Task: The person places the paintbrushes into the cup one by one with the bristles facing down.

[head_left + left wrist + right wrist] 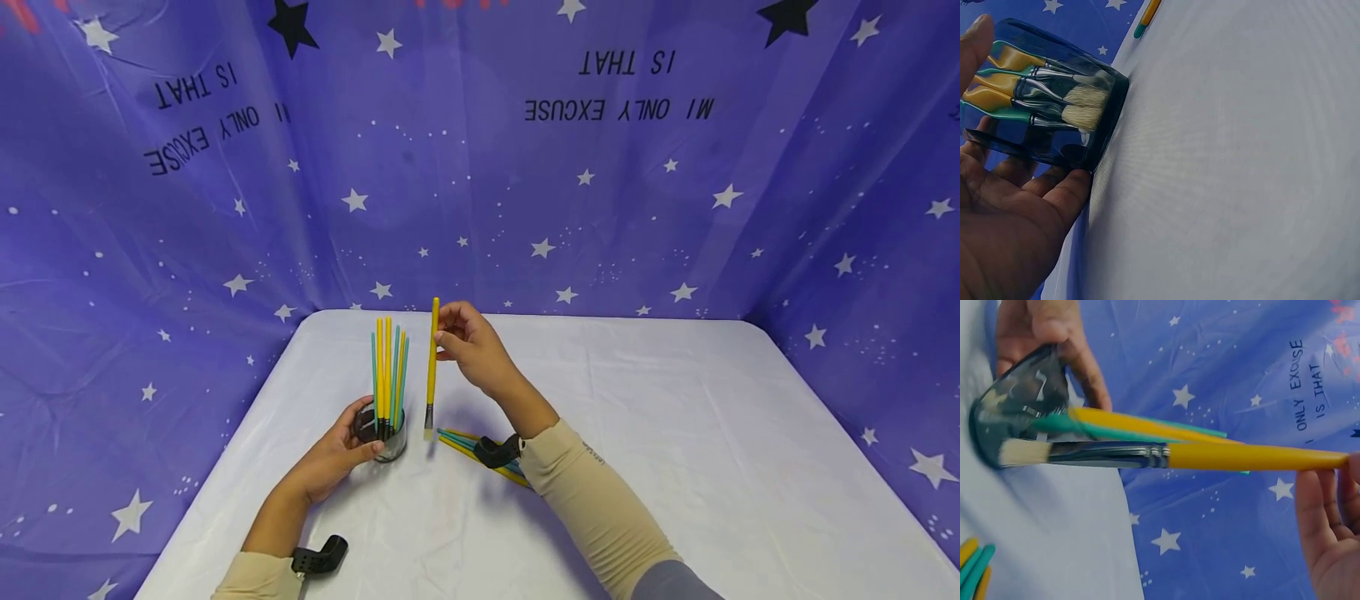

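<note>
A big purple cloth (480, 208) with stars hangs behind a white worktop (675, 400); over the worktop are the left hand (330, 462) and the right hand (474, 350); the left hand's grip is curled round the side of a see-through cup (392, 452), which sits on the worktop; the cup holds a bunch of yellow and blue-green brushes (386, 367), hair end down; some loose handles (459, 442) in the same colours lie near the cup; the right hand's grip is pinched on one yellow brush (432, 367), near its top; this brush is upright, hair down, just beside the cup.
</note>
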`<state>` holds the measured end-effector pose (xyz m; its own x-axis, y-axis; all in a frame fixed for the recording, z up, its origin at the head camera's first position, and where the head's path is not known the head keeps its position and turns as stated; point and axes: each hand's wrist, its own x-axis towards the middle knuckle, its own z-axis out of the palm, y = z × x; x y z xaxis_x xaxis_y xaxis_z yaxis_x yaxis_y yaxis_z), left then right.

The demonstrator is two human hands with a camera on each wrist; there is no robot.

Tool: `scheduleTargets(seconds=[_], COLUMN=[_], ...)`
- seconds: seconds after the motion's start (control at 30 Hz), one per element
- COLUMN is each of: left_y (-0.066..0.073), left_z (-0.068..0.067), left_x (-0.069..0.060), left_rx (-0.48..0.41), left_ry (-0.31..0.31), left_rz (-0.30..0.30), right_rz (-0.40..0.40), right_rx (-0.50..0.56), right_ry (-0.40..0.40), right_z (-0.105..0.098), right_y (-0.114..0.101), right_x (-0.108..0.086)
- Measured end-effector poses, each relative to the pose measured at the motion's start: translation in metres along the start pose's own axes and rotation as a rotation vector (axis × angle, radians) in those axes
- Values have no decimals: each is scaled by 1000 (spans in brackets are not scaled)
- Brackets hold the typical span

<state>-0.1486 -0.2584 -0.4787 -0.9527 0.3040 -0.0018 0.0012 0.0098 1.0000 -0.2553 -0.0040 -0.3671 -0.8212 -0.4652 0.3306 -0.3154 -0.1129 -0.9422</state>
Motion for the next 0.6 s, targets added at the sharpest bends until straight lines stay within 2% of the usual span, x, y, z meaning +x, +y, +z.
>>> scheduleTargets(seconds=[0.17,0.33,0.43,0.6], left_y=[-1,-1,0,0], left_z=[-1,-1,-1,0], left_x=[0,0,0,2], left_rx=[1,-7,-5,6], left_ry=[3,15,17,18], left_rz=[-4,-24,-25,-27], right_rz=[-29,-56,-64,-39], right_rx=[62,176,178,97], right_ry=[105,186,191,146], right_z=[7,18,27,41], right_y=[-6,-8,-2,12], right_x=[5,8,7,1])
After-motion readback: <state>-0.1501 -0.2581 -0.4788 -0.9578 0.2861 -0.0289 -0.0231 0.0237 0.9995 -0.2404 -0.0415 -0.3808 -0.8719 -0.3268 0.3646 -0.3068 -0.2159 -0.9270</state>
